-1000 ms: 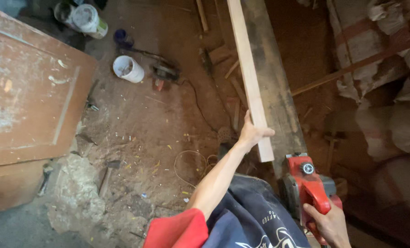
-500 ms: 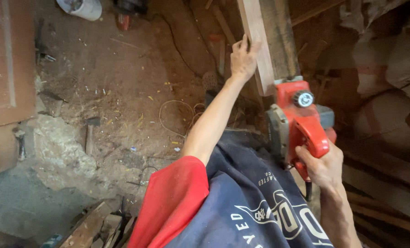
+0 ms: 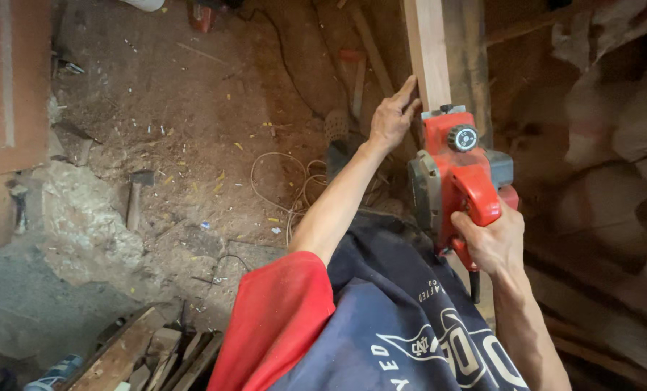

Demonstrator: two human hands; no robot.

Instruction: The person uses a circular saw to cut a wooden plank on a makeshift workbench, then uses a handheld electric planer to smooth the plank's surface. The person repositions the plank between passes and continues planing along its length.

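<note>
Your right hand (image 3: 491, 242) is wrapped tight round the red handle of the red and grey electric hand planer (image 3: 455, 174). The planer sits on the long pale wooden plank (image 3: 426, 47), at its near end, w/ the round black-and-white knob up front. Plank runs away from you toward the top of view, next to a darker weathered beam (image 3: 470, 58) just to its right.

Your left hand (image 3: 391, 116) is flat against the plank's left edge, fingers stretched fwd, thumb side down; it presses rather than grips, just ahead of the planer's nose.

Below, left of the plank: dirt floor w/ wood chips, a loose coil of pale cable (image 3: 294, 185), a hammer (image 3: 135, 195) lying near a rough lump of stone (image 3: 84, 217). Scrap wood pieces (image 3: 146, 355) lie bottom left.
</note>
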